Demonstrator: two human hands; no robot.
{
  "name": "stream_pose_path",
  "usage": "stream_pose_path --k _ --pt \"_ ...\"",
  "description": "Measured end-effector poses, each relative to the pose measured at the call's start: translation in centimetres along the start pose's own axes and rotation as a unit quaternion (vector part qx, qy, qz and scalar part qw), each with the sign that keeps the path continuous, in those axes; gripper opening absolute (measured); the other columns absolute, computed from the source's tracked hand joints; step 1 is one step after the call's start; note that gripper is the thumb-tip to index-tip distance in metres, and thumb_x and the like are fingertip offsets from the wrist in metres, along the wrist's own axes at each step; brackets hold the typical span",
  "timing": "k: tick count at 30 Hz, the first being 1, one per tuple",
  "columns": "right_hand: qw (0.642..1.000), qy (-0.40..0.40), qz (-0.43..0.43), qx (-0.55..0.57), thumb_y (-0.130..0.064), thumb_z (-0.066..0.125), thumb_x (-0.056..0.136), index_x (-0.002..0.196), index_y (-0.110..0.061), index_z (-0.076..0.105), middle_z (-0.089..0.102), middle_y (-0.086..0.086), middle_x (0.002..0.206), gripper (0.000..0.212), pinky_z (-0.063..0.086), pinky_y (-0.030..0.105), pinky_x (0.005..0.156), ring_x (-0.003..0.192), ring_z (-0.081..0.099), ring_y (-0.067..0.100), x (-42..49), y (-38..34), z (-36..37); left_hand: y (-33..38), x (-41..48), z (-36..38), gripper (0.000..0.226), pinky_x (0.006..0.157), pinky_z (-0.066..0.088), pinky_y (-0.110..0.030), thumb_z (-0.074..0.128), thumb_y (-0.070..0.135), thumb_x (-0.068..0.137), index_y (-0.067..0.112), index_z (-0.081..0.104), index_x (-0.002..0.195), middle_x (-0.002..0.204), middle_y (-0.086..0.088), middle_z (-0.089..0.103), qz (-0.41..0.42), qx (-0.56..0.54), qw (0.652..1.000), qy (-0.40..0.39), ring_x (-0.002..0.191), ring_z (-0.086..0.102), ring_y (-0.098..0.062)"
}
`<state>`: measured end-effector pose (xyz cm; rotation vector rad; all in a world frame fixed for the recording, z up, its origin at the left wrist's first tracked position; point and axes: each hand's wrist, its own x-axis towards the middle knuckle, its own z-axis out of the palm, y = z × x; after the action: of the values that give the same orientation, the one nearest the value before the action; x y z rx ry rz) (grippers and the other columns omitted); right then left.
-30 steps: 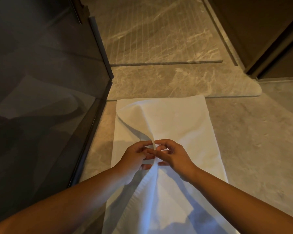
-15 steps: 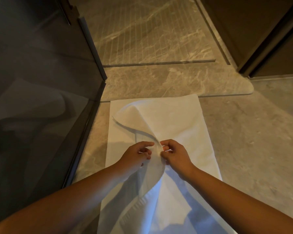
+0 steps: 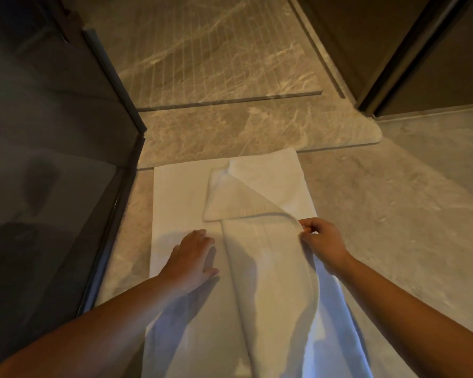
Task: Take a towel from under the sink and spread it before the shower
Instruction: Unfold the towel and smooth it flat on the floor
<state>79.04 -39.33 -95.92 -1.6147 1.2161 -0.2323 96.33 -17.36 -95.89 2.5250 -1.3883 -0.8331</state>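
Pin the towel (image 3: 175,192) at 9 o'clock with the flat, spread left hand (image 3: 191,255), and peel the flap (image 3: 268,255) pinched in the right hand (image 3: 321,241) low toward 3 o'clock.

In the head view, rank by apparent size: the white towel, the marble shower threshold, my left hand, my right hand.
1. white towel
2. marble threshold
3. left hand and right hand, about alike: the left lies flat, the right pinches a towel fold, so unranked.

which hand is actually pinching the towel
The right hand pinches the lifted edge of the towel; the left hand only lies flat on it, palm down.
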Motion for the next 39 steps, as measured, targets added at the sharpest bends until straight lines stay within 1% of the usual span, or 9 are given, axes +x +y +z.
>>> stream_pose_path --k 4,7,12,20,23,26,29,32,39 --pt "0.999 0.041 0.027 -0.011 0.011 0.046 0.073 0.084 -0.007 0.069 0.061 0.002 0.067 0.032 0.044 0.027 0.057 0.062 0.053 0.018 0.7 1.9 -2.8 0.5 1.1 1.1 0.071 0.107 0.029 -0.049 0.06 0.048 0.081 0.013 0.028 0.135 0.151 -0.01 0.013 -0.009 0.02 0.999 -0.038 0.139 0.01 -0.025" --pt "0.997 0.074 0.03 -0.015 0.013 0.044 0.072 0.078 -0.01 0.069 0.062 0.004 0.067 0.035 0.043 0.029 0.056 0.061 0.053 0.02 1.2 2.8 -5.3 0.7 1.8 2.2 0.096 0.108 0.021 -0.057 0.061 0.058 0.075 0.023 0.005 0.144 0.154 -0.008 -0.014 -0.043 0.025 0.995 -0.086 0.141 -0.013 -0.027" --pt "0.99 0.132 0.046 -0.019 0.014 0.043 0.072 0.081 -0.011 0.069 0.063 0.006 0.072 0.037 0.045 0.015 0.046 0.063 0.055 0.021 2.0 4.5 -9.5 1.1 2.1 3.4 0.109 0.105 0.018 -0.064 0.061 0.066 0.069 0.032 -0.01 0.143 0.15 -0.007 -0.031 -0.067 0.07 0.99 -0.103 0.137 -0.026 -0.029" --pt "0.978 0.189 0.079 -0.036 0.009 0.045 0.078 0.092 -0.014 0.067 0.067 0.014 0.095 0.034 0.051 0.039 0.078 0.084 0.06 0.026 2.7 6.2 -13.4 2.0 1.9 2.5 0.107 0.106 0.017 -0.062 0.059 0.061 0.074 0.028 -0.017 0.142 0.148 -0.01 -0.034 -0.082 0.087 0.984 -0.129 0.137 -0.026 -0.03" --pt "0.98 0.16 0.058 -0.1 0.0 0.057 0.082 0.116 -0.005 0.057 0.059 0.021 0.113 0.034 0.048 0.046 0.09 0.099 0.058 0.035 1.7 6.1 -12.9 2.3 1.7 2.1 0.107 0.107 0.018 -0.062 0.058 0.06 0.076 0.025 -0.018 0.142 0.148 -0.011 -0.034 -0.085 0.094 0.982 -0.138 0.137 -0.026 -0.031" --pt "0.956 0.165 -0.076 -0.231 -0.007 0.064 0.08 0.114 0.001 0.055 0.051 0.026 0.117 0.036 0.042 0.044 0.092 0.106 0.051 0.039 -0.3 5.6 -10.5 2.8 1.6 1.9 0.106 0.107 0.018 -0.061 0.059 0.058 0.077 0.025 -0.018 0.142 0.148 -0.012 -0.033 -0.09 0.097 0.981 -0.141 0.137 -0.026 -0.031" --pt "0.964 0.069 -0.14 -0.214 -0.007 0.062 0.083 0.118 -0.002 0.052 0.048 0.022 0.119 0.037 0.037 0.032 0.095 0.109 0.051 0.035 -2.3 4.2 -7.2 3.2 1.6 1.7 0.105 0.108 0.019 -0.061 0.059 0.058 0.077 0.025 -0.017 0.142 0.149 -0.013 -0.032 -0.094 0.112 0.978 -0.145 0.137 -0.024 -0.032" --pt "0.965 -0.046 -0.123 -0.229 -0.018 0.063 0.083 0.133 -0.006 0.037 0.038 0.017 0.135 0.058 0.026 0.018 0.098 0.124 0.041 0.028 -3.2 3.9 -4.6 3.3 1.5 1.5 0.105 0.108 0.02 -0.061 0.059 0.057 0.077 0.025 -0.017 0.142 0.149 -0.013 -0.032 -0.096 0.113 0.978 -0.148 0.137 -0.024 -0.032" --pt "0.922 -0.12 -0.026 -0.367 -0.048 0.061 0.08 0.145 -0.023 0.001 -0.005 0.013 0.155 0.092 0.02 0.043 0.112 0.142 -0.006 0.031 -2.4 4.9 -4.3 3.0 1.8 1.8 0.105 0.106 0.02 -0.062 0.062 0.054 0.077 0.026 -0.015 0.143 0.148 -0.011 -0.034 -0.101 0.093 0.979 -0.153 0.136 -0.027 -0.031"
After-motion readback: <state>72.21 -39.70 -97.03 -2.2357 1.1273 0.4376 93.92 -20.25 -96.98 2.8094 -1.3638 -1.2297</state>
